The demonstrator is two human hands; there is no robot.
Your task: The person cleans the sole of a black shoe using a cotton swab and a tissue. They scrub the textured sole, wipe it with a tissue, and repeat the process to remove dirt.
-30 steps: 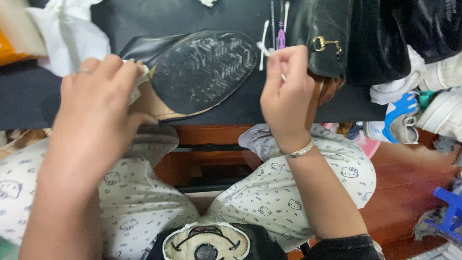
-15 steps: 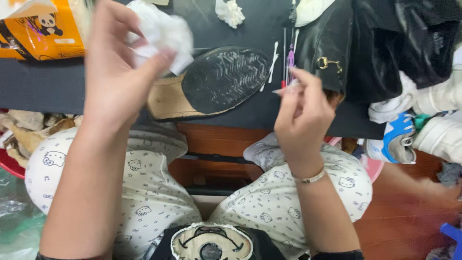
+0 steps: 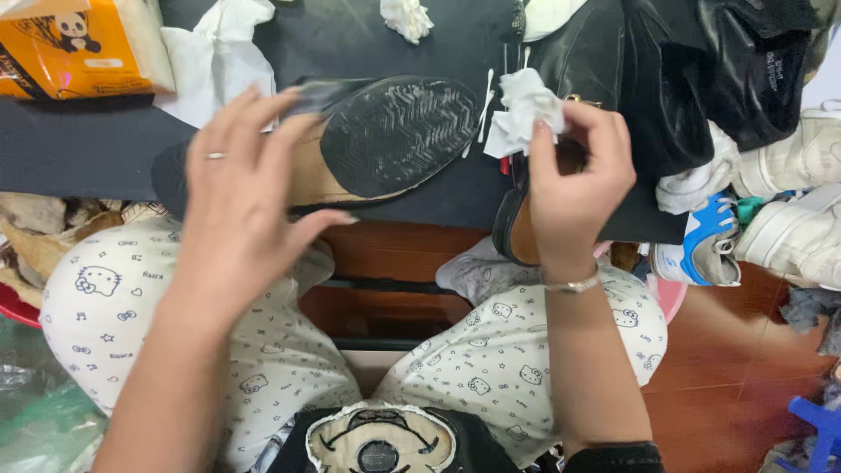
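A shoe (image 3: 385, 140) lies sole-up on the black work mat (image 3: 79, 149), its dark ridged sole facing me. My left hand (image 3: 241, 206) hovers over its heel end, fingers spread and holding nothing. My right hand (image 3: 574, 180) is to the right of the shoe, pinching a crumpled white tissue (image 3: 524, 109) between its fingertips. Beneath this hand lies a second black shoe (image 3: 517, 223) at the mat's edge.
An orange tissue pack (image 3: 74, 44) sits at the far left, with loose white tissue (image 3: 219, 57) beside it and a wad (image 3: 406, 17) farther back. Cotton swabs (image 3: 484, 109) lie by the sole. Black leather items (image 3: 692, 70) and white sneakers (image 3: 788, 201) crowd the right.
The crumpled tissue has passed from my left hand to my right. My left hand has come down, empty, over the shoe's heel. My right hand has lifted slightly.
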